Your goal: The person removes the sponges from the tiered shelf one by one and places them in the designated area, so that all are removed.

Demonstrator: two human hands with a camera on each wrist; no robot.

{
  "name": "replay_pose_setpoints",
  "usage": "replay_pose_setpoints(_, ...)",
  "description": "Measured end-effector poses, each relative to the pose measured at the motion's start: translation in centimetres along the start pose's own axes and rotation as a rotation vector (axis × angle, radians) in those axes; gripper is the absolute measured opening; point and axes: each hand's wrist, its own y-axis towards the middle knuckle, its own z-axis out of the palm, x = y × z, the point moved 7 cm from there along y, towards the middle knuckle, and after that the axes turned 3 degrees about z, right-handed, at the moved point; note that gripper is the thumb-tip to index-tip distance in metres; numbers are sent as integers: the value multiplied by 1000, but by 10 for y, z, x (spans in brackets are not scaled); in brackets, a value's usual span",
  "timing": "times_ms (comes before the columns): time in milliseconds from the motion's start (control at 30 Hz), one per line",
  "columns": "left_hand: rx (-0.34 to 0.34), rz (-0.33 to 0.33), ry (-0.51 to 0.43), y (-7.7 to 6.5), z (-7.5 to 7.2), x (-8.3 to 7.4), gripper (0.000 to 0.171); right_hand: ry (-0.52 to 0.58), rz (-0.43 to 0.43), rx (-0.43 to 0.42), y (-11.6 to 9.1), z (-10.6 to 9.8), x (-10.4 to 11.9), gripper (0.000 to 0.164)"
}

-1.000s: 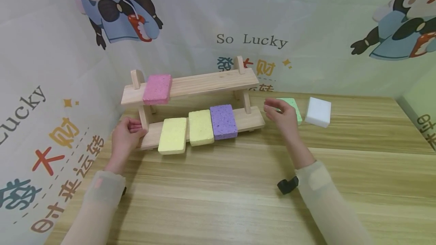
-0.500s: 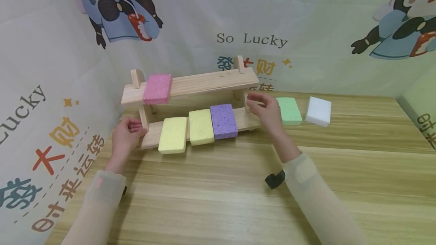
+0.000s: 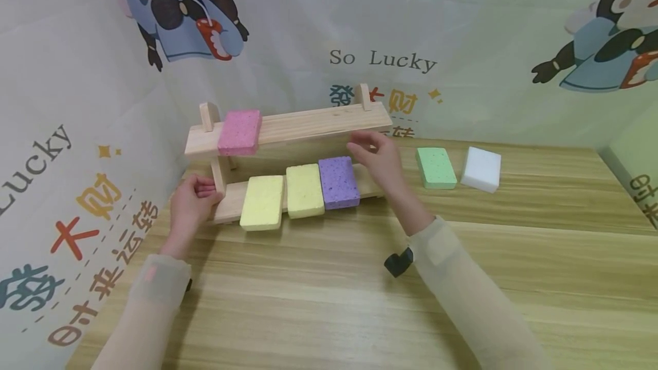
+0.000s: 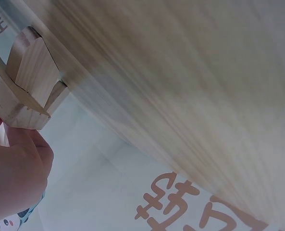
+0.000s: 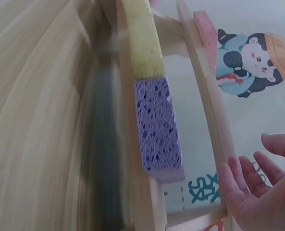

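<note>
- Head view: the left hand (image 3: 191,204) grips the left end of a two-tier pale wooden shelf (image 3: 308,123), fingers curled in beside the upright (image 3: 219,175), probably to steady it.
- Released and holding nothing, the right hand (image 3: 379,159) has loosely bent fingers near the shelf's right end; whether it touches wood cannot be told.
- Lower board (image 3: 230,201): a purple, pitted rectangular sponge (image 3: 339,183) sits against a pale yellow sponge (image 3: 305,190); another pale yellow sponge (image 3: 262,203), left across a narrow gap, overhangs the front, perhaps being longer than the board is deep.
- Upper board (image 3: 329,119): a pink rectangular sponge (image 3: 239,132), near the left peg (image 3: 207,117).
- Tabletop (image 3: 308,301), right, apart from the shelf: a green rectangular sponge (image 3: 436,168) and white foam block (image 3: 481,169).
</note>
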Motion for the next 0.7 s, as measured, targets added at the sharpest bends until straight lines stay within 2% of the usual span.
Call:
replay_pose_setpoints(267,-4,38,17,-1,0,-2,32,6,-15,38,4,24,9,32)
replay_pose_setpoints(433,-2,30,19,-1,-1,-2,32,13,-30,78,6,43,14,32)
replay_pose_setpoints(700,-5,18,22,-1,-1,-2,33,-38,-85,136,6,71,27,32)
